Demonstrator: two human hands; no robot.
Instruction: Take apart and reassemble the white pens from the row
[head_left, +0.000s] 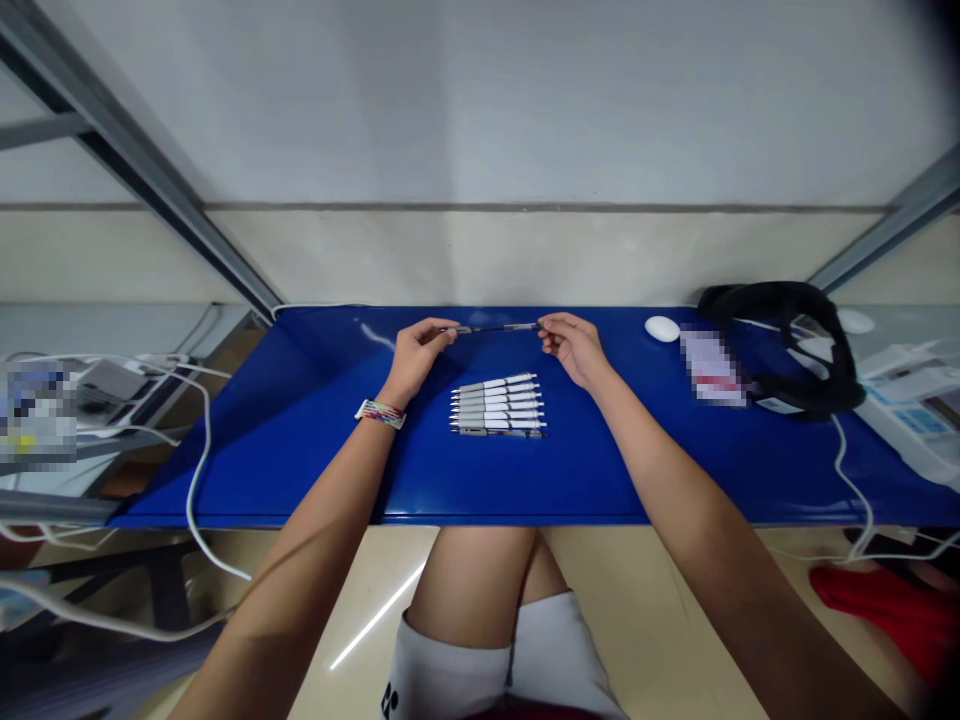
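Note:
Above the far part of the blue table (300, 450), my left hand (421, 350) pinches one end of a dark, slim pen (491, 328). Thumb and fingers of my right hand (571, 345) close on its other end. The pen lies level between the hands, with grey sections near both ends and a thinner dark stretch in the middle; whether it is one piece or parted there I cannot tell. Nearer to me, several white-and-grey pens (495, 400) lie side by side in a stack of rows. A darker pen (499, 432) forms the nearest row.
Right of my hands are a white oval object (662, 329), a blurred-out packet (712, 368) and a black strap-like headset (840, 350). White cables (196, 480) hang at the left. A wall stands behind the table, with metal posts (225, 255) at both sides.

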